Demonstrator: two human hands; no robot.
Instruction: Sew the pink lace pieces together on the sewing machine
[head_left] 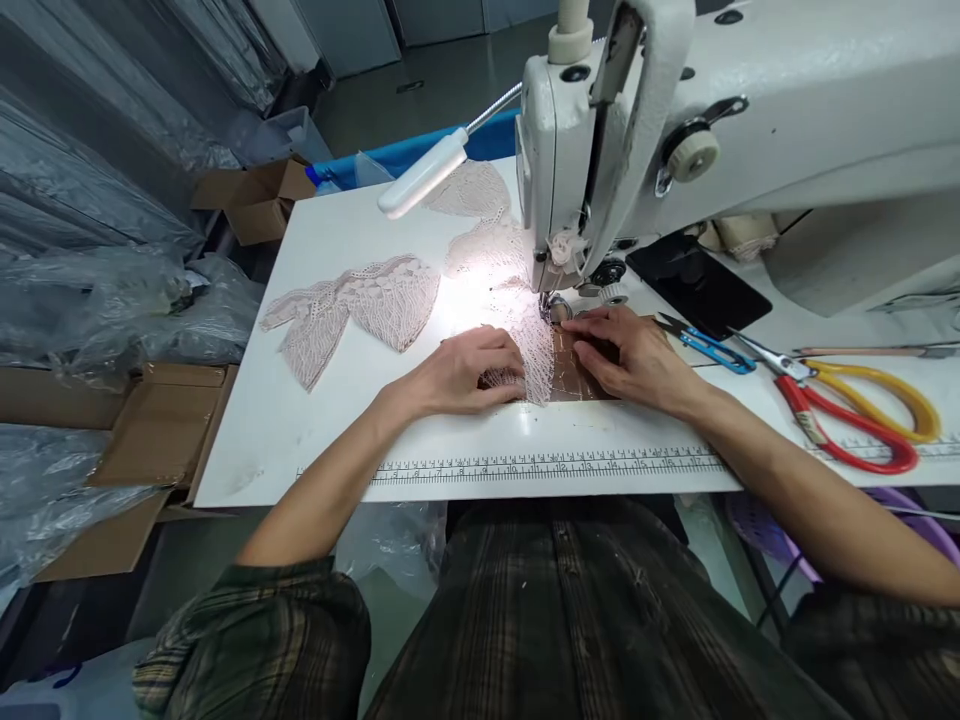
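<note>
A pale pink lace piece lies under the needle and presser foot of a white sewing machine. My left hand rests at its left edge, fingers curled and thumb closed over the lace. On the other side, my right hand has its fingers stretched forward and apart from the thumb, fingertips close to the presser foot above a brown plate. Whether those fingertips touch the lace edge is hard to tell. More joined lace trails behind the needle, brightly lit by a lamp.
Another lace piece lies left on the white table. To the right are blue thread snips, scissors with red and yellow handles, and a black phone. A printed ruler runs along the front edge. Cardboard boxes stand left.
</note>
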